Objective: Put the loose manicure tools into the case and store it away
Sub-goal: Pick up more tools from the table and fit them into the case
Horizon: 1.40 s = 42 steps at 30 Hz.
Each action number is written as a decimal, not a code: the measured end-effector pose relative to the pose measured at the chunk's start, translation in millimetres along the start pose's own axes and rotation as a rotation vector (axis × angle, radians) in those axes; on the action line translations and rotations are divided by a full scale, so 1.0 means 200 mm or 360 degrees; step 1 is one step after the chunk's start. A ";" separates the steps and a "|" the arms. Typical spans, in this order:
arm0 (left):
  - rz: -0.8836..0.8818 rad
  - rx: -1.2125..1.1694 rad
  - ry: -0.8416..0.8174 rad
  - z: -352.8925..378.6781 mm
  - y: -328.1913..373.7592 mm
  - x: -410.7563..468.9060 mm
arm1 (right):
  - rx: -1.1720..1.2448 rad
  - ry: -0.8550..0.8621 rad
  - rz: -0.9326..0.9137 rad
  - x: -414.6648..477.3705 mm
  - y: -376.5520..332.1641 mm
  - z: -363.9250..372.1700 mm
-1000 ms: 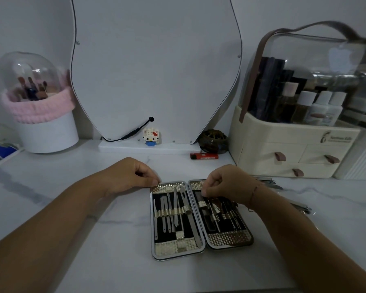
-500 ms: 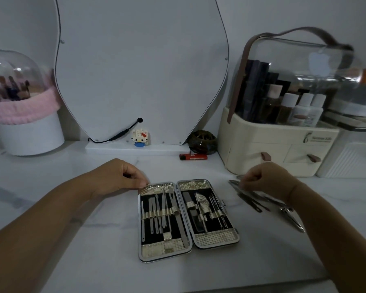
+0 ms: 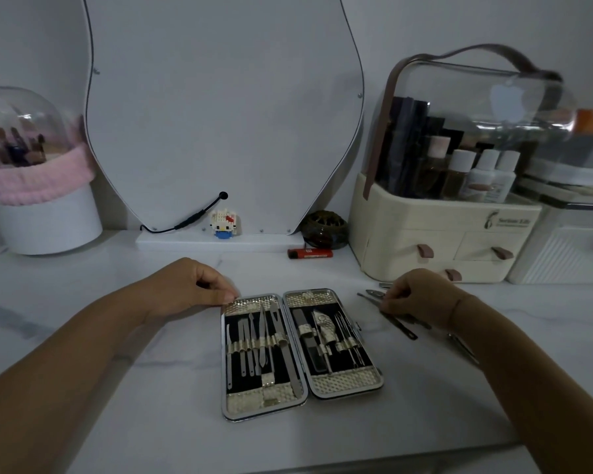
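Note:
The manicure case (image 3: 346, 383) lies open flat on the white marble counter, both halves holding several metal tools under elastic loops. My left hand (image 3: 192, 289) rests at the case's top left corner, fingertips pressing on its rim. My right hand (image 3: 421, 295) is to the right of the case, over a cluster of loose metal tools (image 3: 399, 325), with curled fingers pinching at one of them. More loose tools (image 3: 463, 347) lie under my right forearm, partly hidden.
A cream cosmetic organizer (image 3: 439, 241) with small drawers and a clear lid stands at the back right. A red lighter (image 3: 310, 253), a dark round holder (image 3: 324, 229), a toy figure (image 3: 224, 223) and a mirror base sit behind the case. A white brush holder (image 3: 45, 220) is far left.
My right hand left the right half of the case and moved right onto the loose tools. The left hand stayed on the case's corner. The view shifted right.

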<state>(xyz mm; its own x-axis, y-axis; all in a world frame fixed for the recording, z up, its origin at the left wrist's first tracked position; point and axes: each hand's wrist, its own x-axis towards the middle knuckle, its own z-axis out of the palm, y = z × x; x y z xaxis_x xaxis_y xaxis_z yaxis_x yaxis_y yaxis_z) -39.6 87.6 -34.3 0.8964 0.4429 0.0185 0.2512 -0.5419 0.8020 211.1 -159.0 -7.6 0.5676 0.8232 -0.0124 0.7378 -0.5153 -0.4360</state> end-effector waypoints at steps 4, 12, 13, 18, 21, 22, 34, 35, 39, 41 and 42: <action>-0.0005 0.0002 -0.0008 0.00 0.00 0.00 | 0.0132 0.0059 0.0012 0.00 0.01 -0.01; -0.0044 -0.0005 0.0036 0.01 0.00 0.01 | 0.0165 0.0122 -0.0018 0.02 0.03 -0.02; -0.0052 -0.0017 0.0037 0.01 0.00 0.00 | 0.0180 0.0148 -0.0011 0.02 0.03 -0.02; -0.0061 0.0008 0.0052 0.01 0.00 0.01 | 0.0303 0.0155 0.0000 0.03 0.05 -0.02; -0.0071 0.0009 0.0057 0.01 0.01 0.01 | 0.0318 0.0171 0.0040 0.06 0.09 -0.02; -0.0075 0.0010 0.0056 0.01 0.00 0.01 | 0.0308 0.0198 0.0040 0.06 0.08 -0.02; -0.0117 0.0028 0.0090 0.00 0.01 -0.01 | 0.1284 -0.0463 -0.0338 0.06 -0.63 0.20; -0.0117 0.0032 0.0092 0.00 0.02 -0.01 | 0.1309 -0.0487 -0.0288 0.08 -0.67 0.23; -0.0097 0.0076 0.0055 0.00 0.02 0.00 | 0.1338 -0.0544 -0.0131 0.13 -0.75 0.35; -0.0093 0.0098 0.0050 -0.01 0.02 0.01 | 0.1311 -0.0536 -0.0113 0.14 -0.76 0.38; -0.0086 0.0109 0.0045 -0.01 0.01 0.01 | 0.1312 -0.0528 -0.0118 0.14 -0.75 0.39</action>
<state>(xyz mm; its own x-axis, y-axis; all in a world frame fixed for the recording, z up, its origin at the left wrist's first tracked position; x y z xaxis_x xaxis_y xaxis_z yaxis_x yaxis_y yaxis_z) -38.0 88.3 -31.1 0.8704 0.4922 -0.0061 0.3242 -0.5639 0.7596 87.8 -39.4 -11.7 0.2997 0.9401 -0.1627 0.1982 -0.2282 -0.9532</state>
